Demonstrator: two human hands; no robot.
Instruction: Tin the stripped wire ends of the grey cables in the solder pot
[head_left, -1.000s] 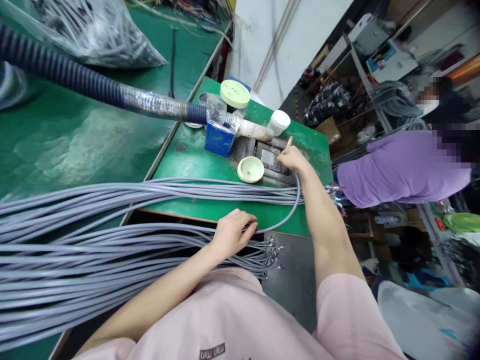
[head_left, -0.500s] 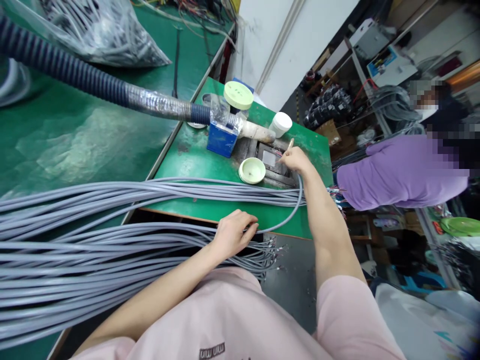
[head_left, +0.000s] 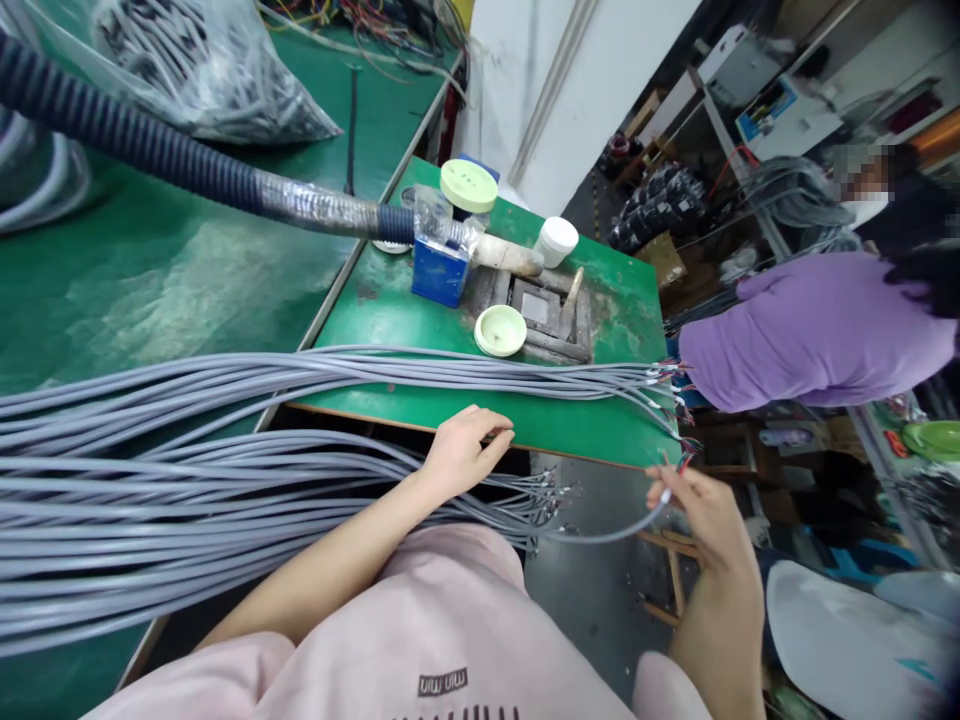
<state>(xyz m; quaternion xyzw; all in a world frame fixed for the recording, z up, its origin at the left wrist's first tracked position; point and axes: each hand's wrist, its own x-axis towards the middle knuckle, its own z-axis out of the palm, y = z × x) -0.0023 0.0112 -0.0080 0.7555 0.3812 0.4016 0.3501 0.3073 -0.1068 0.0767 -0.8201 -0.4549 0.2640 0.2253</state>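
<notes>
One grey cable [head_left: 600,535] sags across the lower centre, stripped end up-right, pinched in my right hand [head_left: 705,520]; my left hand [head_left: 461,455] rests curled on the lower cable bundle [head_left: 225,510].

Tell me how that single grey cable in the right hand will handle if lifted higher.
Probably floppy: the grey cable sags in a curve toward the right hand. Likely light, pinched by fingers alone. Its far length may drag in the bundle.

Grey cables [head_left: 225,470] are laid across a green bench [head_left: 450,405]. A pale green lid [head_left: 500,331], a blue box [head_left: 439,271], a white jar [head_left: 556,241] and a dark blue ribbed hose [head_left: 150,160] are seen. A pink shirt [head_left: 420,650] is worn.
</notes>
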